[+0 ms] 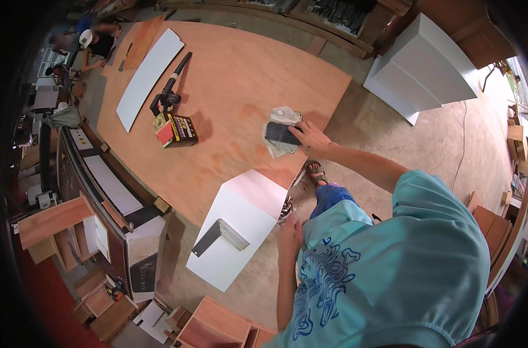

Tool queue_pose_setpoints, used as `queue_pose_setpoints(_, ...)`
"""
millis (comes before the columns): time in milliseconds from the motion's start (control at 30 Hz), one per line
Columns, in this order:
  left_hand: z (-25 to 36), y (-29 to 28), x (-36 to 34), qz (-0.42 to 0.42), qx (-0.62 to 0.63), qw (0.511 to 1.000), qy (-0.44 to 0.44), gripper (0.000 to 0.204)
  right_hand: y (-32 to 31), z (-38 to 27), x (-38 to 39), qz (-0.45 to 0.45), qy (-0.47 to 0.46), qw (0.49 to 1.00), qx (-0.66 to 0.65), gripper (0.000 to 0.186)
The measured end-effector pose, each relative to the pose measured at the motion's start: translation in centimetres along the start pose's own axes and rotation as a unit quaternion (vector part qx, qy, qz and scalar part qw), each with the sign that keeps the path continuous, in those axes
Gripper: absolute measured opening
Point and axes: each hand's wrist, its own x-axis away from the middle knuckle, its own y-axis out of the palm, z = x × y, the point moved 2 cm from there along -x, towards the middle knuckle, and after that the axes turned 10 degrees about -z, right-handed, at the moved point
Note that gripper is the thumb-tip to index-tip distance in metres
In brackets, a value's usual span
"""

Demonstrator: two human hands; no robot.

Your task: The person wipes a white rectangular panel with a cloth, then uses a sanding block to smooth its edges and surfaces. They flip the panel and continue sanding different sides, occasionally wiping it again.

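Observation:
On a large plywood sheet, my right hand (312,138) has its fingers closed on the right end of a dark flat rectangular block (280,133). Beneath the block is a crumpled, whitish translucent plastic bag (285,114). My left hand (290,234) is low by the right edge of a white board (226,203); its fingers are mostly hidden, so its grip is unclear. Lying on that board is an angled tool (220,236) with a dark bar and a pale plate. A rectangular yellow-and-black tin (186,131) with a red patch stands farther left, beside a black handheld blower (170,95).
The plywood sheet (235,75) bears a long white panel (149,78) at its far left. White cabinet pieces (423,66) stand at the far right. Wooden boxes (217,327) sit near the bottom. A person in a white cap (86,39) works at the far left corner.

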Motion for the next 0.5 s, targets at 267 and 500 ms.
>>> queue_pose_setpoints(267,-0.1,-4.7,-24.3,0.200,0.218,0.945,-0.137,0.042,-3.8,-0.5,10.4,0.049,0.100,0.585,-0.804,0.059)
queue_pose_setpoints(500,-0.9,-5.1,-24.9,0.251,0.263,0.932,-0.006,0.031,-7.5,-1.3,15.5,0.070,0.048,0.429,-0.899,0.057)
